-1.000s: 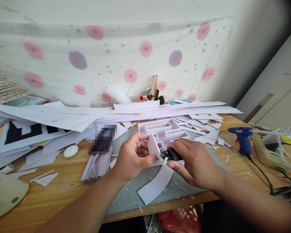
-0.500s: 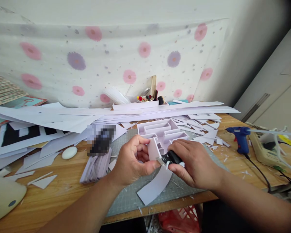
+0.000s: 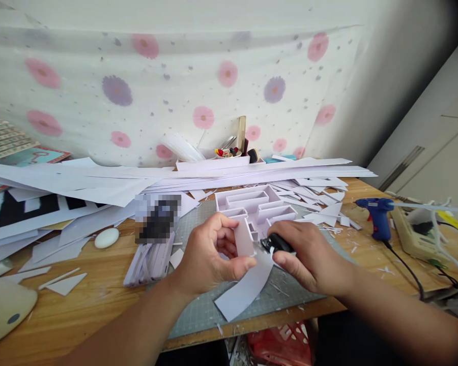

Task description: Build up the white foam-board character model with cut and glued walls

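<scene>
My left hand [image 3: 213, 254] pinches a small upright white board piece [image 3: 244, 238] between thumb and fingers. My right hand [image 3: 315, 256] is wrapped round a black-handled cutter [image 3: 278, 244], its tip close to the right edge of that piece. Behind my hands stands a white walled structure [image 3: 248, 197] with several narrow compartments. A curved white strip [image 3: 246, 292] lies below the hands on the grey-green cutting mat [image 3: 198, 317].
A blue glue gun [image 3: 379, 216] and a power strip [image 3: 420, 239] sit at the right. White scraps [image 3: 320, 195] lie behind my right hand. Long white sheets [image 3: 267, 175] span the back. At the left are a white oval object [image 3: 107, 238] and a stack of strips [image 3: 148, 259].
My right hand and the cutter have shifted slightly right, away from the white piece's edge. My left hand still holds the piece. The view has moved a little.
</scene>
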